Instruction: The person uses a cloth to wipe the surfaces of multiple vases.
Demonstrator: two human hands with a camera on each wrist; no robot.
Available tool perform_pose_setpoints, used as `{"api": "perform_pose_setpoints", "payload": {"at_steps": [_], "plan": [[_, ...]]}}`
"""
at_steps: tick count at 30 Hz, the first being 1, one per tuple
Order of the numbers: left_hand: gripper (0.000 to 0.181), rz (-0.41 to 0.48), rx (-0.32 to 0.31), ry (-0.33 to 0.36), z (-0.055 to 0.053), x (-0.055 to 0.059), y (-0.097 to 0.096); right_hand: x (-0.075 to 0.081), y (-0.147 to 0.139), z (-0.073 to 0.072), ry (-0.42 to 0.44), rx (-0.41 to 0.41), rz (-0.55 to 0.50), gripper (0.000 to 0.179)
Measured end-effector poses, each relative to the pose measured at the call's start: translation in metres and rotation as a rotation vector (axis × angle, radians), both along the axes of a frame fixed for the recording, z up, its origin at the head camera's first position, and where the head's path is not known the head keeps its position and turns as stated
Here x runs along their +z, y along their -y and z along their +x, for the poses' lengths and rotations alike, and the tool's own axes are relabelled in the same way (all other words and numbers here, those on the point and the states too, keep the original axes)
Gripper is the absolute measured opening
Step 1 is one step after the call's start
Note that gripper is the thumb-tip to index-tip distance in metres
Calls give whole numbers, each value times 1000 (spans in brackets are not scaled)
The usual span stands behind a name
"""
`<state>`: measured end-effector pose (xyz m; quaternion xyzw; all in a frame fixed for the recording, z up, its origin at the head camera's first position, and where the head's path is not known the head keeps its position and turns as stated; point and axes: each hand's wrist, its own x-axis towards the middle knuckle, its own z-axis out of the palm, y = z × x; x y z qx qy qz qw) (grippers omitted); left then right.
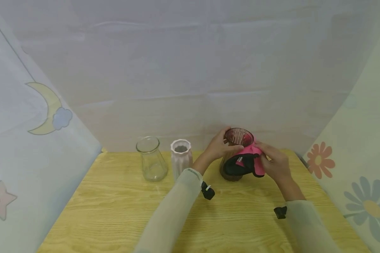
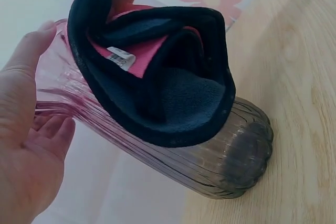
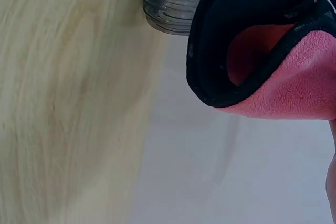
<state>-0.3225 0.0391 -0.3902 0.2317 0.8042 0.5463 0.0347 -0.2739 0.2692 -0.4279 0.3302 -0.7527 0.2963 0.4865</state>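
Note:
A ribbed glass vase (image 1: 238, 136), pink at the top and greyish at the base, stands on the table towards the back right. My left hand (image 1: 216, 147) grips it near the rim, thumb in front and fingers round the left side. A pink cloth with black lining and edging (image 1: 242, 165) hangs bunched in my right hand (image 1: 277, 162), against the vase's right upper side. The left wrist view shows the cloth's folds (image 2: 184, 106) covering part of the ribbed vase (image 2: 223, 153). Only a sliver of the right hand appears in the right wrist view, beside the cloth (image 3: 294, 82).
Left of my left hand stands a white fluted vase (image 1: 181, 161), partly behind the forearm. Further left is a clear glass vase (image 1: 153, 165). The wooden table (image 1: 114, 211) meets a pale back wall (image 1: 190, 70) and decorated side walls.

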Motion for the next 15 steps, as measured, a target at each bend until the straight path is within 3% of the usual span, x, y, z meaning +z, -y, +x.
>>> {"api": "perform_pose_setpoints", "payload": {"at_steps": [8, 15], "plan": [[99, -43, 6, -25, 9, 0, 8, -8, 9, 7, 30, -30, -5, 42], [99, -52, 11, -29, 32, 4, 19, -14, 18, 19, 4, -8, -15, 29]]}}
